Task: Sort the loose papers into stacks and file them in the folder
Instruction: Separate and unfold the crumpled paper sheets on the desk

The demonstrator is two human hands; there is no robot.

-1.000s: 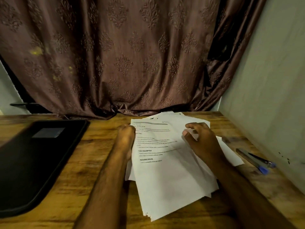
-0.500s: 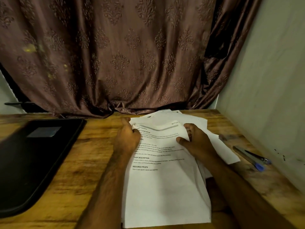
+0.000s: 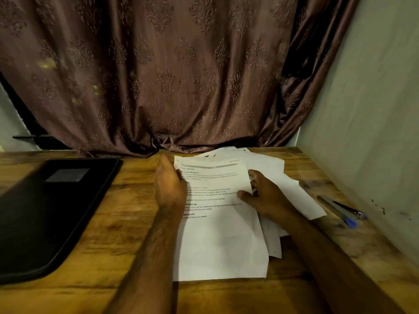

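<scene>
Head view: a person's two forearms reach from the near edge toward a spread of paper, seen from above and behind.
Worktop (image 3: 127, 225): wooden surface carrying everything below, ordered here from largest to smallest.
Folder (image 3: 45, 211): black, closed and flat, on the left; well apart from the paper, across a strip of bare wood.
Loose papers (image 3: 269, 168): white sheets fanned untidily, right of centre, edges out of line toward the far and right sides.
Top sheet (image 3: 217, 234): printed page lying uppermost, long axis running near to far, text at the far half.
Left hand (image 3: 170, 186): rests against the left edge of the top sheet; grip state cannot be told, as the fingers are hidden behind the back of the hand.
Right hand (image 3: 267, 196): grip closed on the right edge of the top sheet, thumb on top, fingers curled over the sheets beneath.
Pens (image 3: 342, 210): two, lying beside the wall on the right, clear of the papers.
Deciding relation: the folder lies to the left of both grips, so the left hand is the nearer one to it; any filing move would likely carry the paper leftward across its long axis.
</scene>
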